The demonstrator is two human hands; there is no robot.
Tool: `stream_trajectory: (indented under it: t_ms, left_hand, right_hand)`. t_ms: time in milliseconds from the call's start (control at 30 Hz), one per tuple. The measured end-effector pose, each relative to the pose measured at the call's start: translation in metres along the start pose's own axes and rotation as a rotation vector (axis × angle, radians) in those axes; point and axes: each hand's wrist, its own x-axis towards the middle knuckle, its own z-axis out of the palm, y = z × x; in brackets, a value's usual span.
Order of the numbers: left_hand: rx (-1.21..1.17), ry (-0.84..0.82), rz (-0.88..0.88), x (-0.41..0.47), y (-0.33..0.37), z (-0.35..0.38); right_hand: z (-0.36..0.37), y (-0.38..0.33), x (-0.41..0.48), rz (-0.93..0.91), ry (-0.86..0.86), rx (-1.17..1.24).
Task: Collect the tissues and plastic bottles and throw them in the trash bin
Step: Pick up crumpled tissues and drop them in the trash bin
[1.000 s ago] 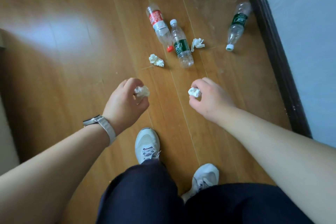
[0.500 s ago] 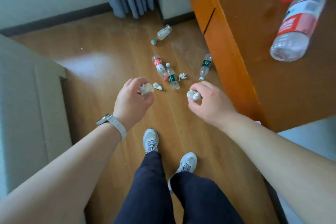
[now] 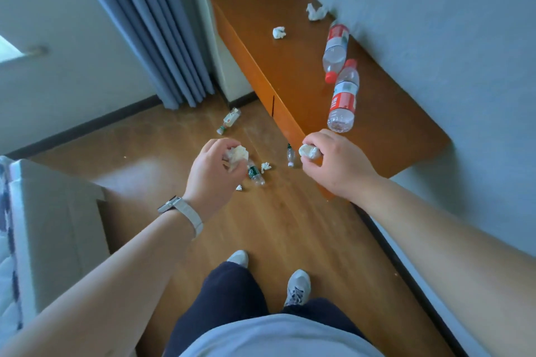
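My left hand (image 3: pixel 214 174) is closed around a crumpled white tissue (image 3: pixel 237 153). My right hand (image 3: pixel 336 165) grips another balled tissue (image 3: pixel 309 151). Both hands hover high above the wooden floor. Down on the floor lie a green-label bottle (image 3: pixel 255 174), a second green-label bottle (image 3: pixel 290 155), a bottle near the curtain (image 3: pixel 229 120), and two loose tissues (image 3: pixel 265 166) (image 3: pixel 239 187). On the orange desk (image 3: pixel 293 87) lie two red-label bottles (image 3: pixel 343 97) (image 3: pixel 336 51) and two tissues (image 3: pixel 279 32) (image 3: pixel 316 12). No trash bin is in view.
A blue-grey curtain (image 3: pixel 153 32) hangs at the back. A pale bed frame (image 3: pixel 55 229) stands on the left. The wall (image 3: pixel 464 66) runs along the right behind the desk. My legs and white shoes (image 3: pixel 298 287) are on the floor below.
The view has risen and tilted up, as if I stood up. The floor litter now looks small and far, and the whole desk top has come into view. Both hands keep their tissues.
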Motion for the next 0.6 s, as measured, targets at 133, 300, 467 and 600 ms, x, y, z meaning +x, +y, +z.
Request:
stream_trajectory:
  t_ms: [133,300,467,600]
  left_hand:
    - [-0.062,-0.038,0.087,0.013,0.025,-0.012]
    - [-0.125,-0.171,0.219,0.035,0.048,-0.029]
    - [-0.139,-0.295,0.397,0.062,0.057,-0.049]
    - [-0.151,-0.384,0.522,0.071,0.064,-0.052]
  right_hand:
    - [-0.020,-0.020,-0.007,0.075,0.085,-0.018]
    - [-0.040,-0.050,-0.018,0.235,0.244,-0.051]
    - [-0.044,-0.084,-0.032,0.393,0.425,-0.089]
    - [-0.037,-0.106,-0.056,0.568,0.531,-0.081]
